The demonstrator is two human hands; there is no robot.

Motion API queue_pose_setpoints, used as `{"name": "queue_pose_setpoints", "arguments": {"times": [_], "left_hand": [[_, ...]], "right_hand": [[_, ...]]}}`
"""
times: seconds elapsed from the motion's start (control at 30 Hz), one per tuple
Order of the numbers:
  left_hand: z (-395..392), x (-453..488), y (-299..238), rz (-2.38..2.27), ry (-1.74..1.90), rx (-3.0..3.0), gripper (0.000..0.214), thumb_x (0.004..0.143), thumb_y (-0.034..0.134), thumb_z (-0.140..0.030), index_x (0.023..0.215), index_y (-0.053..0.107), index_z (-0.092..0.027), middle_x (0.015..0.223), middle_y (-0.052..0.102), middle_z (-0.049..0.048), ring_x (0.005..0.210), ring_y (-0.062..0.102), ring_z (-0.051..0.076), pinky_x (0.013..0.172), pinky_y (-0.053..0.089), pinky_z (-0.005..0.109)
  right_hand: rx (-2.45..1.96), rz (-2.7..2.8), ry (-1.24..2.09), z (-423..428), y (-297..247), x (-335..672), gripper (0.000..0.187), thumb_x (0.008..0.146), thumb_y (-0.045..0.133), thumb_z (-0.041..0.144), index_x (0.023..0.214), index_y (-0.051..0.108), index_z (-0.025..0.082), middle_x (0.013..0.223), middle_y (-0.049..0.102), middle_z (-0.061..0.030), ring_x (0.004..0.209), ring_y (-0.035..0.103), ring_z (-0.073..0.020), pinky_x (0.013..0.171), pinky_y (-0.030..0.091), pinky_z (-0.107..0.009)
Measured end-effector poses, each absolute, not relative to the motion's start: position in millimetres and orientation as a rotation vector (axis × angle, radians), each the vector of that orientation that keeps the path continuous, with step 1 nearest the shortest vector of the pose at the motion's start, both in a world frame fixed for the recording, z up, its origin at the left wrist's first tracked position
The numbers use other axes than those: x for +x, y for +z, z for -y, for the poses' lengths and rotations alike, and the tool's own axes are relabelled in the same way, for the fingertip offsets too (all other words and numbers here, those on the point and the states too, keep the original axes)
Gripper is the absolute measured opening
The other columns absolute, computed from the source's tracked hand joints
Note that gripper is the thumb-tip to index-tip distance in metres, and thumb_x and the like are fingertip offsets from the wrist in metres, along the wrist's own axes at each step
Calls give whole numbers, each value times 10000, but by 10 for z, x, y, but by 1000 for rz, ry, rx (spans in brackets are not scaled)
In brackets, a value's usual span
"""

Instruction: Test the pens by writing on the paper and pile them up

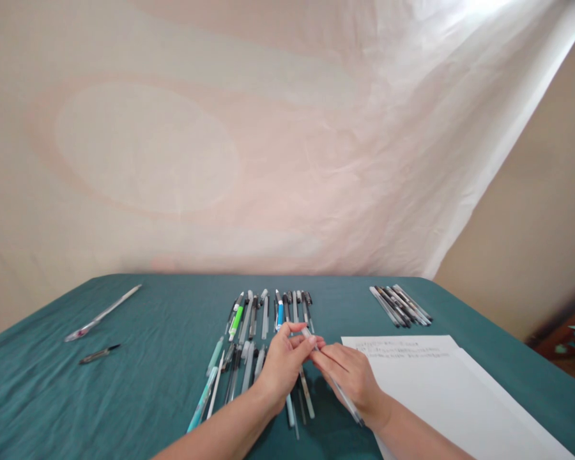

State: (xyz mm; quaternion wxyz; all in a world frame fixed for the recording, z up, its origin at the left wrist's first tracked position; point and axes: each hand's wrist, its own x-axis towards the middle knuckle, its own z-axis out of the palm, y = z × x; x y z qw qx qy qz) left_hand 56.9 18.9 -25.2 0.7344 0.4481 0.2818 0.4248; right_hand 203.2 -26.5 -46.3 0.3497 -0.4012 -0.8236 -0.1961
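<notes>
My left hand (287, 354) pinches the upper end of a clear-barrelled pen (347, 400) between thumb and fingertips. My right hand (352, 370) meets it there, its fingers closed about the same pen near that end, while the barrel slants down toward me and to the right, along the right hand. The grip of the right fingers is partly hidden. Both hands are above the table, over a group of loose pens; a light pen (306, 393) and a pale blue-ended pen (290, 409) show below them.
Rows of pens lie mid-table, among them a green pen (236, 322) and a blue pen (280, 313). More pens (402, 306) form a bundle at the right. White paper sheets (421, 396) with handwriting lie beside my right arm. A long white pen (103, 314) and a short dark pen (99, 354) lie left.
</notes>
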Motion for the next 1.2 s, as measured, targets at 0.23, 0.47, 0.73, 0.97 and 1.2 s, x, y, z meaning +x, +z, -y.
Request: {"name": "queue_pose_setpoints", "arguments": {"times": [0.23,0.47,0.73,0.97,1.2], "left_hand": [[-219,584,-280,-634,988,832,435,663,698,-234,988,423,-147,843,665,101,792,634,181,784,457,332],[-319,579,-318,-652,1154,764,369,707,660,-187,987,419,-167,862,658,90,806,634,163,804,459,316],[-424,547,-339,-711,1387,734,286,778,583,-214,982,384,-202,905,635,53,901,616,151,882,424,347],[-372,584,-385,-701,1303,888,365,758,593,-266,1034,370,-176,1030,596,115,994,570,185,926,372,374],[-248,559,-395,-781,1127,1464,325,762,526,-171,1072,429,-166,1139,519,122,1088,490,203,961,342,380]], "right_hand": [[-1117,2145,-430,203,-425,1985,275,877,397,179,1093,567,194,849,625,-70,761,586,-145,665,486,-250],[-1147,2158,-238,279,-365,1996,328,824,474,192,1149,517,188,928,601,-78,804,578,-158,684,483,-273],[-1314,1971,-226,274,-388,2076,217,840,446,183,1022,564,180,806,613,-50,693,569,-140,625,450,-258],[-1586,1951,-298,184,-316,2257,140,832,476,250,822,609,209,714,630,-23,692,571,-160,634,417,-266],[-2093,1684,-338,44,-259,2969,246,814,436,344,752,637,218,815,622,-26,682,577,-142,563,377,-236]]}}
